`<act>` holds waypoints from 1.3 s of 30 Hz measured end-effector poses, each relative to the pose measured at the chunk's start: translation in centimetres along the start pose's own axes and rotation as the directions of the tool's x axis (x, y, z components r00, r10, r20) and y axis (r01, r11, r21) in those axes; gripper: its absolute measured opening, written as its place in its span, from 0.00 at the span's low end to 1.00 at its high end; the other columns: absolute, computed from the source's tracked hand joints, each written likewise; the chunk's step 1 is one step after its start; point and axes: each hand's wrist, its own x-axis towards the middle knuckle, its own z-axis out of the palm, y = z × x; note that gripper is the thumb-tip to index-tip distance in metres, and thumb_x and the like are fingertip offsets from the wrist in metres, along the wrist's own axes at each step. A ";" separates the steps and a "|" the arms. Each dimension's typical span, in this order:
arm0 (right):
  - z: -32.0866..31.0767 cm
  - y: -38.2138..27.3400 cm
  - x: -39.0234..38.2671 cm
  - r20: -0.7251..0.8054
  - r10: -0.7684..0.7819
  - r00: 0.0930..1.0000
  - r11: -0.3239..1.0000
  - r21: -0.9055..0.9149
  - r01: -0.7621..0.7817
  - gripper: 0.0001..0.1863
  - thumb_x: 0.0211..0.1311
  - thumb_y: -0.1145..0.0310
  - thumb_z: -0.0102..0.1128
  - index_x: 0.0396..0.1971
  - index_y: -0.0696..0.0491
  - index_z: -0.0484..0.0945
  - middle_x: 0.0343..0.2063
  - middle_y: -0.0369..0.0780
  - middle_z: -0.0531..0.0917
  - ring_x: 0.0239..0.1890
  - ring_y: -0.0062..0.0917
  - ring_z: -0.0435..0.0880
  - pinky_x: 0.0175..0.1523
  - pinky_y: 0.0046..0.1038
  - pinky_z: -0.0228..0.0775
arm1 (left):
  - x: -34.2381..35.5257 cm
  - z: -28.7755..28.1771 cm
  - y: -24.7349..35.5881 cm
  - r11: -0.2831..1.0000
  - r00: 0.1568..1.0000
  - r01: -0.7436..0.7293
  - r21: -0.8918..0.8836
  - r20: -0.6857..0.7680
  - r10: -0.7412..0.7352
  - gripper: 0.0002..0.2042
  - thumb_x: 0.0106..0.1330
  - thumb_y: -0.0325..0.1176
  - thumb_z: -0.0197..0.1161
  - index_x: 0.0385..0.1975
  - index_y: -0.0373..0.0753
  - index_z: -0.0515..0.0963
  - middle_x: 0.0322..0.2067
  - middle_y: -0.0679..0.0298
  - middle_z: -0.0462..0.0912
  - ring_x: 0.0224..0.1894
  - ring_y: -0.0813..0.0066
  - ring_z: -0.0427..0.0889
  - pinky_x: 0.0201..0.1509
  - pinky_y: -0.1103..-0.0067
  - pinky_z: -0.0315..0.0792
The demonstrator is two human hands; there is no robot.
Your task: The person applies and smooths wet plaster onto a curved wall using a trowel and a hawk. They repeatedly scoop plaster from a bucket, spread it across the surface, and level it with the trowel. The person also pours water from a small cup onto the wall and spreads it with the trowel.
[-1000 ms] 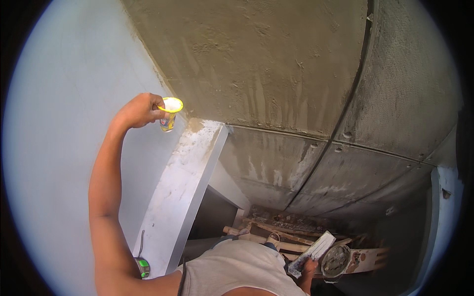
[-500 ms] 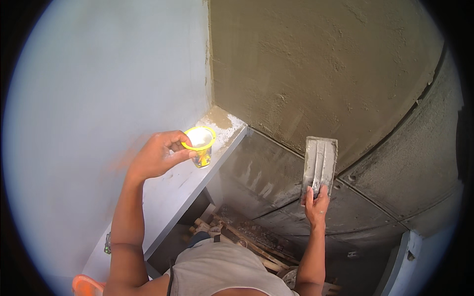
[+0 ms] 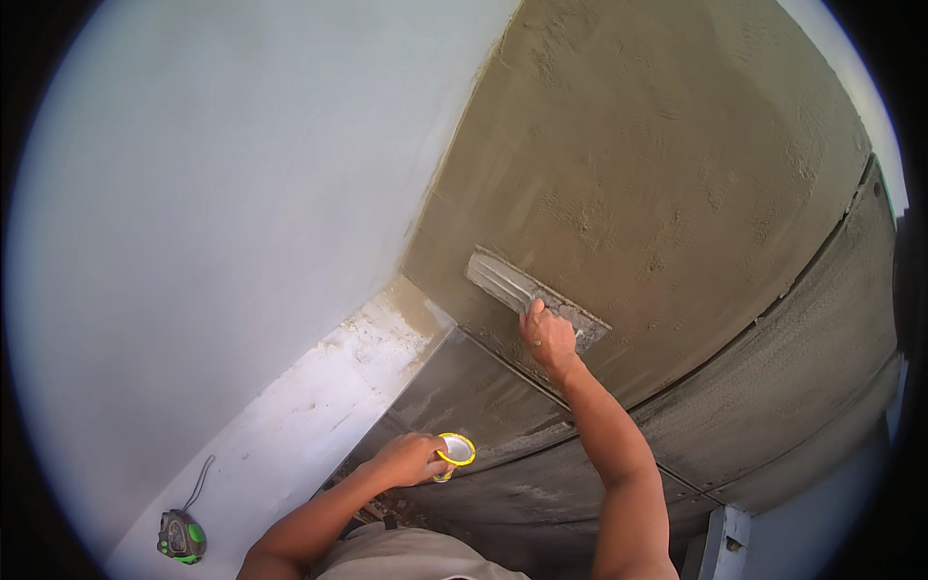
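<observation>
My right hand [image 3: 549, 338] is wrapped round the handle of a plastering trowel [image 3: 503, 280], a long flat float smeared with grey mortar. Its blade lies against the wet brown-grey plaster [image 3: 667, 174] of the wall, tilted down to the right. Lower down, my left hand [image 3: 411, 459] pinches a small yellow-rimmed plastic cup [image 3: 458, 449] by its edge. The inside of the cup looks pale; whether anything is in it I cannot tell. The cup is held away from the wall, near the ledge's edge.
A white ledge [image 3: 319, 377] with mortar stains runs along the smooth pale wall [image 3: 232, 174] on the left. On it lies a green and black tape measure [image 3: 182, 535] with a wrist strap. Grey panels with dark joints [image 3: 773, 387] continue below the plaster.
My right hand has brought the trowel up and left onto the plaster and turned it. The left hand has lowered the cup to the right, off the ledge. The view has shifted too.
</observation>
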 end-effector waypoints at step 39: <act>-24.9 12.2 7.0 -0.465 0.306 0.831 0.935 -0.019 -0.354 0.25 0.70 0.48 0.56 0.39 0.60 0.75 0.30 0.59 0.84 0.36 0.56 0.85 0.41 0.50 0.78 | 11.3 5.9 -9.7 0.960 0.894 -0.191 0.205 0.441 0.084 0.21 0.62 0.54 0.67 0.48 0.48 0.85 0.41 0.50 0.87 0.46 0.49 0.86 0.51 0.59 0.78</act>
